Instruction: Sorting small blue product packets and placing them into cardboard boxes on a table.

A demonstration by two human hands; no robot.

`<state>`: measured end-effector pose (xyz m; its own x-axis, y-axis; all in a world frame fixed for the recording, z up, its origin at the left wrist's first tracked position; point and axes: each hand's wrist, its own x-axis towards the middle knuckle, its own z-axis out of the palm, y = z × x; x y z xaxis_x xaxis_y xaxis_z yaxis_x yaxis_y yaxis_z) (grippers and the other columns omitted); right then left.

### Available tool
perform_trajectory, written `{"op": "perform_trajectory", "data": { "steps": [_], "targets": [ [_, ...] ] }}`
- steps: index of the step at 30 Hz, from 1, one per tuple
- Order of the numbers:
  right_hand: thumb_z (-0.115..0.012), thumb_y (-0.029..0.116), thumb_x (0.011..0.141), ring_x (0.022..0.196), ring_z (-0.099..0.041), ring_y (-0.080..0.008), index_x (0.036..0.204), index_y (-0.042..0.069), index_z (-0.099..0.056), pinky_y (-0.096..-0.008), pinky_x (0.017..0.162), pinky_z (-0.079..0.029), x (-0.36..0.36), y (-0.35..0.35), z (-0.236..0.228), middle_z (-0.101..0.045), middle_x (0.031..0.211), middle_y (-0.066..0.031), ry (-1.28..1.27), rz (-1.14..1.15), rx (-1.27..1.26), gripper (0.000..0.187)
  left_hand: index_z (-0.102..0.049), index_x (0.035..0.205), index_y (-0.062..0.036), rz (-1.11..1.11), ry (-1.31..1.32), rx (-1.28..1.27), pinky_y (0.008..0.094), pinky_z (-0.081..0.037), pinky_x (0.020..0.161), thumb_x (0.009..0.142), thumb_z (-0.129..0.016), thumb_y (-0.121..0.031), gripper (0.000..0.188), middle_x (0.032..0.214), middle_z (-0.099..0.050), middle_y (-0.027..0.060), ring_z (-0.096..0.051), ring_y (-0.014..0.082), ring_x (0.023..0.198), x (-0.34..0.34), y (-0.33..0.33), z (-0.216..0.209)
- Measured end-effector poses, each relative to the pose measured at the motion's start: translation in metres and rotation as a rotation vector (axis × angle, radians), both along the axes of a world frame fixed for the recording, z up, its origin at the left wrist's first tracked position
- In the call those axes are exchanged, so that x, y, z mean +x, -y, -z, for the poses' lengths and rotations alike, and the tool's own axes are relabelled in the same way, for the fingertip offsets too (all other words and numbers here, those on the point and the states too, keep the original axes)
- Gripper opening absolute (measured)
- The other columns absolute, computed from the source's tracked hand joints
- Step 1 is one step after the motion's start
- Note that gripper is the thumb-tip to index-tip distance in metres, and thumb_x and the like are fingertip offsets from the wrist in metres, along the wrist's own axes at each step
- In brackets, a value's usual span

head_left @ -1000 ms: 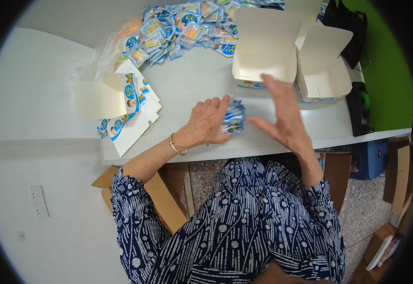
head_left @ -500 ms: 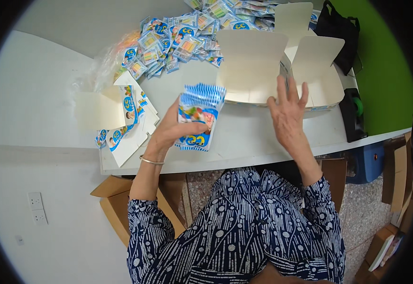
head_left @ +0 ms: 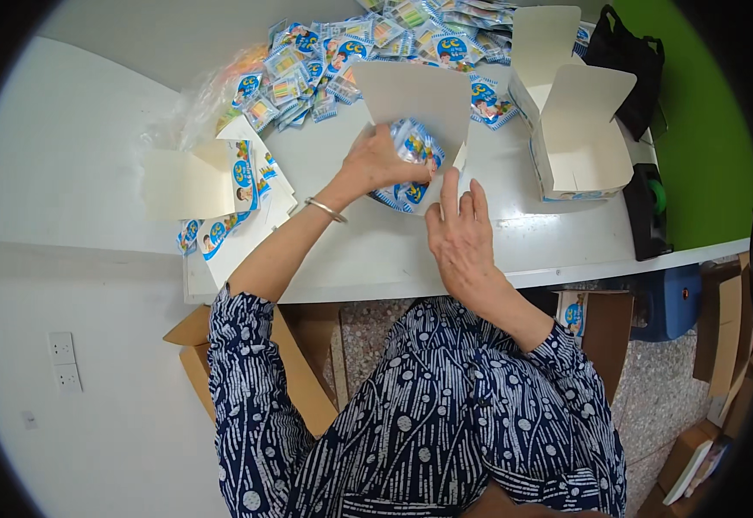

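Note:
My left hand [head_left: 376,164] is closed around a bundle of small blue-and-white snack packets [head_left: 415,148], thumb across their front. The packets are partly inside an open white cardboard box [head_left: 420,91], whose tall lid flap stands up behind them. At that box's right front corner is my right hand [head_left: 463,242], its thumb on the near side and its fingers along the right side, steadying the box. My left hand hides part of the box's left side.
Behind lies a heap of loose packets [head_left: 342,56]. Open white boxes [head_left: 579,160] stand at the right, near a black tape dispenser [head_left: 648,211] and a black bag [head_left: 623,65]. Flat printed cartons [head_left: 221,237] lie at the left edge. A brown cardboard box [head_left: 294,371] sits below the table.
My left hand has carried the packets up and right into the box. My right hand and that box have moved left, apart from the other boxes, uncovering a packet behind.

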<state>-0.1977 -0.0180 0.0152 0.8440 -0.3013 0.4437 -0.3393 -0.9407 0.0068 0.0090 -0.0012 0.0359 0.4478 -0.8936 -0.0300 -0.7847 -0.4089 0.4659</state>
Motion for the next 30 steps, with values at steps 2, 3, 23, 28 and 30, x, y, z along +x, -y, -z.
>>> {"op": "perform_trajectory", "data": {
  "steps": [2,3,23,28,30],
  "targets": [
    [-0.061,0.005,0.071,0.096,-0.057,-0.034,0.094,-0.008,-0.061,-0.0493,0.11,-0.031,0.003,-0.002,0.002,-0.04,0.133,-0.0361,-0.002,0.008,0.002,0.026,-0.037,0.13,0.0146,-0.025,0.043,0.114,0.0382,-0.048,0.094,0.053,-0.075,-0.061,0.114,0.116,-0.058,0.0288,-0.059,0.0402,0.109,-0.01,0.005,-0.001],
    [-0.06,0.005,0.072,0.097,-0.058,-0.0337,0.095,-0.008,-0.062,-0.0485,0.11,-0.031,0.004,-0.003,0.003,-0.039,0.133,-0.0362,-0.003,0.014,0.003,0.026,-0.035,0.132,0.0155,-0.051,0.086,0.228,0.0385,-0.048,0.094,0.054,-0.074,-0.063,0.118,0.118,-0.057,0.0301,-0.059,0.041,0.109,-0.014,0.006,-0.002],
    [-0.066,0.002,0.07,0.096,-0.057,-0.0311,0.119,0.0,-0.053,-0.0501,0.107,-0.034,0.0,-0.001,0.007,-0.033,0.141,-0.0323,0.031,-0.014,0.123,0.05,-0.041,0.133,0.0013,0.309,0.235,-0.083,0.0508,-0.038,0.101,0.091,-0.059,-0.036,0.059,0.136,-0.037,0.0284,-0.04,0.048,0.122,-0.017,-0.033,0.014],
    [-0.064,0.002,0.076,0.104,-0.054,-0.0337,0.129,0.003,-0.043,-0.0508,0.106,-0.035,-0.008,0.008,0.011,-0.032,0.143,-0.0294,0.03,-0.022,0.196,0.057,-0.043,0.133,0.0022,0.337,0.271,-0.012,0.0516,-0.037,0.101,0.093,-0.055,-0.029,0.052,0.14,-0.032,0.0316,-0.042,0.0509,0.119,-0.017,-0.027,0.016],
    [-0.064,0.003,0.078,0.112,-0.051,-0.0349,0.129,0.002,-0.043,-0.0506,0.105,-0.035,-0.01,0.008,0.009,-0.032,0.144,-0.0273,0.024,-0.036,0.185,0.055,-0.044,0.133,-0.0006,0.505,0.342,-0.095,0.0519,-0.039,0.099,0.094,-0.054,-0.028,0.048,0.14,-0.031,0.0321,-0.043,0.0517,0.117,-0.019,-0.023,0.021]
  ]
}}
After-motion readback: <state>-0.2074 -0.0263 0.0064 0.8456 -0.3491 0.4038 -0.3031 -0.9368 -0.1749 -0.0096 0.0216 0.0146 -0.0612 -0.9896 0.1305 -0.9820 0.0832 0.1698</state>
